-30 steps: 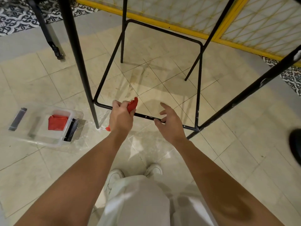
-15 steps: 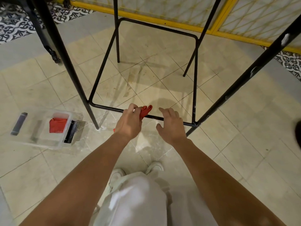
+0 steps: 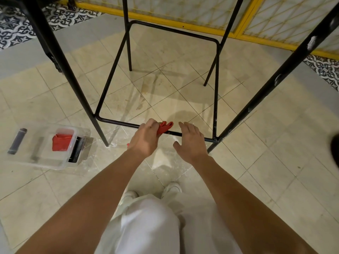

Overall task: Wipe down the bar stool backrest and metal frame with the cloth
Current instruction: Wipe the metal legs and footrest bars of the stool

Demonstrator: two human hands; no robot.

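Observation:
The bar stool's black metal frame (image 3: 113, 70) fills the view from above; its square footrest ring (image 3: 117, 122) hangs low over the floor. My left hand (image 3: 145, 139) grips a red cloth (image 3: 165, 127) wrapped on the near footrest bar. My right hand (image 3: 189, 142) hovers just to the right, fingers spread, over the same bar, holding nothing. The backrest is out of view.
A clear plastic box (image 3: 46, 160) with a second red cloth (image 3: 61, 143) lies on the tiled floor at the left. Thick black stool legs (image 3: 275, 83) slant on both sides. A yellow-framed screen (image 3: 183, 22) stands behind. My white shoes (image 3: 172, 188) are below.
My left hand has slid the cloth rightwards along the near footrest bar. My right hand has lowered and spread over the bar beside it.

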